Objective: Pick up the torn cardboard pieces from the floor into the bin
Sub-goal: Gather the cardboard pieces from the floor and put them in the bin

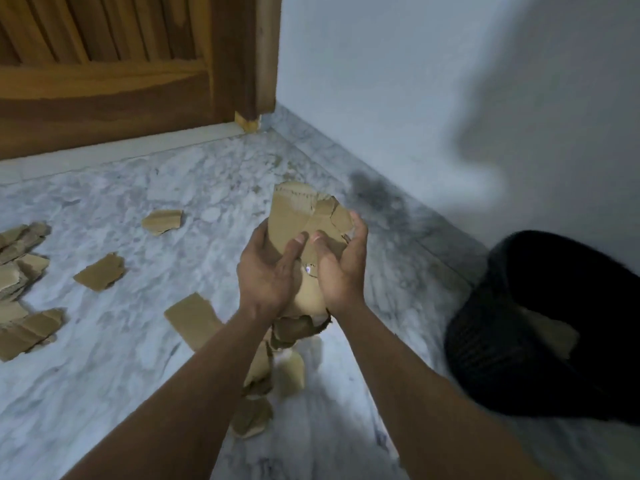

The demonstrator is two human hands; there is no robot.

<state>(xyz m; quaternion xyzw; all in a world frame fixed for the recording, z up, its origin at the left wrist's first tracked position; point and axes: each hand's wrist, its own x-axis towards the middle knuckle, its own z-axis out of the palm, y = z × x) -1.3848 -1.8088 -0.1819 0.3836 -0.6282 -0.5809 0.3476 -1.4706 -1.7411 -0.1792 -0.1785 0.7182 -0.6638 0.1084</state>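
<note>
My left hand [266, 271] and my right hand [341, 268] are cupped together around a bundle of torn brown cardboard pieces [301, 213], held above the marble floor. Some pieces hang or drop below my wrists [277, 372]. A black mesh bin [485, 358] stands to the right by the wall, with a piece of cardboard [550, 336] inside it. More torn pieces lie on the floor to the left: a heap [20, 289] at the left edge, single scraps [100, 271] [162, 221], and a flat piece [192, 318] near my left forearm.
A wooden door [121, 64] closes the far left side, with a small cardboard scrap [246, 121] at its frame's foot. A pale wall [433, 98] runs along the right behind the bin. The grey marble floor [104, 375] lies in front of me.
</note>
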